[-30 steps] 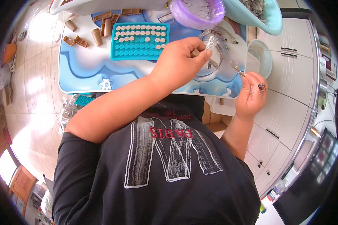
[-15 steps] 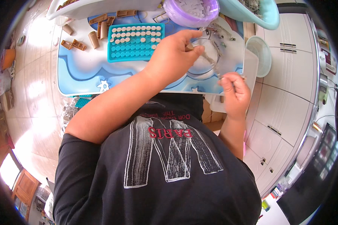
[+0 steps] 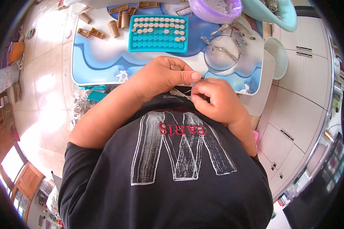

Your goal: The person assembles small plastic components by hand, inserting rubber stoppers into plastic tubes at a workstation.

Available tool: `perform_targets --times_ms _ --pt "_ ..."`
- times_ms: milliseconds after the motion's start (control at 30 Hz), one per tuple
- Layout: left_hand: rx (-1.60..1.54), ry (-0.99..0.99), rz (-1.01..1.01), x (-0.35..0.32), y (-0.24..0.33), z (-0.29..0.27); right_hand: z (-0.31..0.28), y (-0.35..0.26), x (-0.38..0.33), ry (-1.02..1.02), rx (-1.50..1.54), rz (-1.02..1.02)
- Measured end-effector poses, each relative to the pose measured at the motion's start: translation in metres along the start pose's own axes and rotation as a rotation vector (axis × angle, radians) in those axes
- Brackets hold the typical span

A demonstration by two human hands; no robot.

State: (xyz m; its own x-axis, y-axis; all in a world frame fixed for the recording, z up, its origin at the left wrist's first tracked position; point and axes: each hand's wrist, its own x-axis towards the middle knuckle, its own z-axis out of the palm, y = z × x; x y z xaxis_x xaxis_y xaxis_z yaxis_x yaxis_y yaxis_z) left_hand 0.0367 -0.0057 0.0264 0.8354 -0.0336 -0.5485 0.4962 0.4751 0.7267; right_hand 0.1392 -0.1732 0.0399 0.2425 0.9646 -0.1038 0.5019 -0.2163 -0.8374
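Observation:
My left hand (image 3: pixel 166 76) is closed over the table's near edge, with a small tan piece (image 3: pixel 176 68) showing between its thumb and fingers. Its thumb tip meets the fingertips of my right hand (image 3: pixel 214 98), which is also closed in a pinch. A tiny dark part (image 3: pixel 202 77) shows where the fingertips meet. Below them a pale bundle of thin wire (image 3: pixel 179 93) hangs against my shirt, running toward my right hand. Beyond my hands lies a teal tray (image 3: pixel 158 49), with white round pieces (image 3: pixel 160 26) in its upper rows and several bare pockets below.
Loose clear wire bundles (image 3: pixel 227 49) with small green parts lie on the blue-and-white table (image 3: pixel 99 70). Brown plastic pieces (image 3: pixel 113 29) are scattered at the back left. A purple basin (image 3: pixel 214 17) and a light-blue basin (image 3: pixel 290 21) stand at the back right.
Both hands have drawn in toward my body, the left one back from the wires on the table, and their fingertips now meet. The wire stretched between them now hangs in a bundle.

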Motion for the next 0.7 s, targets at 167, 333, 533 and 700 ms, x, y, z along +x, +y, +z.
perform_targets --times_ms 167,333,533,700 --pt "-0.049 0.049 0.01 -0.007 -0.005 -0.011 0.012 -0.006 0.015 -0.033 -0.21 -0.051" --pt "-0.244 0.056 0.048 -0.013 -0.015 -0.028 0.013 -0.01 0.023 0.0 -0.129 0.023" --pt "-0.474 -0.08 0.1 -0.018 -0.02 -0.039 0.025 -0.005 0.033 0.44 0.311 0.079" --pt "-0.631 -0.198 0.085 -0.016 -0.031 -0.041 0.024 -0.005 0.045 0.389 0.154 -0.111"
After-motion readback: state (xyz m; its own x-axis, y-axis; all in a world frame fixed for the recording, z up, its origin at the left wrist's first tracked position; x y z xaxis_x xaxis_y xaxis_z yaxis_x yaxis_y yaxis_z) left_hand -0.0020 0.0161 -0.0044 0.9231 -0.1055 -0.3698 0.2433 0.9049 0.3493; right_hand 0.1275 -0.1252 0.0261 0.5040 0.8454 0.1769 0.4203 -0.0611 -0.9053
